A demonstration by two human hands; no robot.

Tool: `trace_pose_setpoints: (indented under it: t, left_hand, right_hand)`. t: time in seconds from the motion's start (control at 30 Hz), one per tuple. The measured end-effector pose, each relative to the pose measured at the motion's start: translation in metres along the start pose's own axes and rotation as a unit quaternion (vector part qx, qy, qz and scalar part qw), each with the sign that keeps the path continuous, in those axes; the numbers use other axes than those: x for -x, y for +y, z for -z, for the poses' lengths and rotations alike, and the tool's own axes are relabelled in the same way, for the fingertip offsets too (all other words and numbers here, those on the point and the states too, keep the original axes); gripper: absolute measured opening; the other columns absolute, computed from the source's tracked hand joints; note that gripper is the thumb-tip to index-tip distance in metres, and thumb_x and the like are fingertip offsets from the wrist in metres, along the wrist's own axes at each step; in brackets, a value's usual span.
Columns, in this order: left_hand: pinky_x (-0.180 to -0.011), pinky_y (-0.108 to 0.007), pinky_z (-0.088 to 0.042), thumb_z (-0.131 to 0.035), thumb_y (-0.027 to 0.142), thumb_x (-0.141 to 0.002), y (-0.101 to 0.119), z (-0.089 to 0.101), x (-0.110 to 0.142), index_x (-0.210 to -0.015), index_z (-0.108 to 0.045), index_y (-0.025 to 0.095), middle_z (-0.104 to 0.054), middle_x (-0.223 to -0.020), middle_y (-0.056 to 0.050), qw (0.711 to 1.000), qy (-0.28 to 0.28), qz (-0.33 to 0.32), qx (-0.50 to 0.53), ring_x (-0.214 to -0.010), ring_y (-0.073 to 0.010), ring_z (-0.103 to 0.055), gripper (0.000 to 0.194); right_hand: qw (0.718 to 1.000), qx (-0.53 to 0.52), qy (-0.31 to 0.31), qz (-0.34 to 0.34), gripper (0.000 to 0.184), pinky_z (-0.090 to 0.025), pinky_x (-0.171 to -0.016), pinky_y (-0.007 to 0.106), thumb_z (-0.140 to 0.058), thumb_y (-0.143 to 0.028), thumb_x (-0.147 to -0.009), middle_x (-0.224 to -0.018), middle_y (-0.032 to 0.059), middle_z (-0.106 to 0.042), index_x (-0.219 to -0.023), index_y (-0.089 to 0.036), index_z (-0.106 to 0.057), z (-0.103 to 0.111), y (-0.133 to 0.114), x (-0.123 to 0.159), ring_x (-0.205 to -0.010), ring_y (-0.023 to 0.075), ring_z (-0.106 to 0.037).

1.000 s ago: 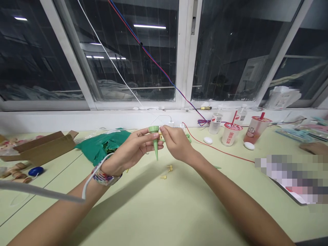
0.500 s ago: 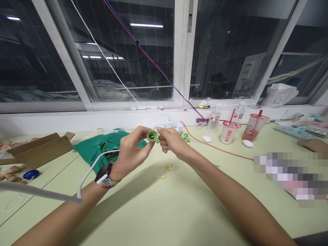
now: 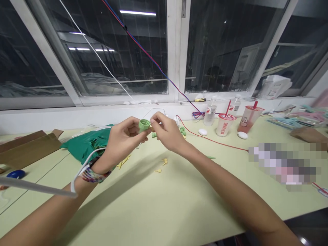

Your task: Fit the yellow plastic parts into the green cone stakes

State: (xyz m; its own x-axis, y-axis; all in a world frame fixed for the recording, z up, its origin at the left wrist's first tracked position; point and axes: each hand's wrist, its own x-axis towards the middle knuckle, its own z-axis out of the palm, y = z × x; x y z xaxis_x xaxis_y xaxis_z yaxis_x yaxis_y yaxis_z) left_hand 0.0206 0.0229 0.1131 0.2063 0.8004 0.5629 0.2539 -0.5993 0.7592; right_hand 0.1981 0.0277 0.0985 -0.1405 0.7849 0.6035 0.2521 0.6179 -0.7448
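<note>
My left hand [image 3: 123, 138] is closed round a green plastic cone [image 3: 144, 125], its round open end turned toward me. My right hand [image 3: 166, 133] pinches something small at the cone's rim; the pinched piece is too hidden to name. Both hands hover above the pale green table [image 3: 164, 201]. On the table just below them lie small yellow pegs [image 3: 164, 160] and more yellow pegs [image 3: 123, 162] beside my left wrist. A few green pieces [image 3: 182, 131] rest behind my right hand.
A green plastic bag [image 3: 85, 145] and an open cardboard box [image 3: 28, 147] lie left. Two lidded drink cups [image 3: 224, 124] with straws, a bottle [image 3: 209, 114] and white pebbles [image 3: 202, 132] stand back right. A red wire [image 3: 217, 143] crosses the table. Another person's hand [image 3: 307, 134] rests far right.
My left hand turned the cone from point-down to open end facing me. Both hands shifted slightly left and up in view as the camera tilted; my right hand stays pinched at the rim.
</note>
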Motion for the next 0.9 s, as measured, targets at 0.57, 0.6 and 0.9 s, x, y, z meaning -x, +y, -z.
trace_pose_setpoints:
  t: [0.57, 0.6, 0.9]
  left_hand:
    - [-0.055, -0.026, -0.044, -0.081, 0.042, -0.078, -0.005, 0.004, -0.007, -0.083, -0.072, 0.018, -0.065, -0.071, -0.002, 0.991, -0.105, 0.047, -0.074, -0.065, -0.0167, -0.061, 0.026]
    - [-0.055, -0.025, -0.043, -0.080, 0.041, -0.079, -0.006, 0.003, -0.007, -0.084, -0.071, 0.019, -0.063, -0.071, -0.001, 0.990, -0.115, 0.048, -0.069, -0.065, -0.0156, -0.058, 0.025]
    - [-0.051, -0.026, -0.029, -0.077, 0.037, -0.078, -0.013, -0.002, -0.008, -0.078, -0.068, 0.020, -0.039, -0.061, 0.004, 0.987, -0.129, 0.066, -0.072, -0.057, -0.0116, -0.038, 0.018]
  right_hand:
    - [0.976, 0.138, -0.082, 0.144, 0.017, -0.049, -0.076, 0.030, -0.069, -0.037, -0.097, -0.106, 0.0019, -0.066, -0.107, -0.023, -0.072, 0.028, -0.005, -0.007, -0.080, 0.0140, -0.062]
    - [0.976, 0.144, -0.088, 0.139, 0.016, -0.049, -0.076, 0.030, -0.068, -0.036, -0.098, -0.107, 0.0024, -0.067, -0.107, -0.023, -0.072, 0.029, -0.006, -0.007, -0.082, 0.0144, -0.063]
    - [0.977, 0.127, -0.126, 0.116, 0.015, -0.046, -0.077, 0.030, -0.065, -0.032, -0.100, -0.100, 0.0033, -0.067, -0.097, -0.019, -0.070, 0.033, -0.001, -0.012, -0.089, 0.0164, -0.062]
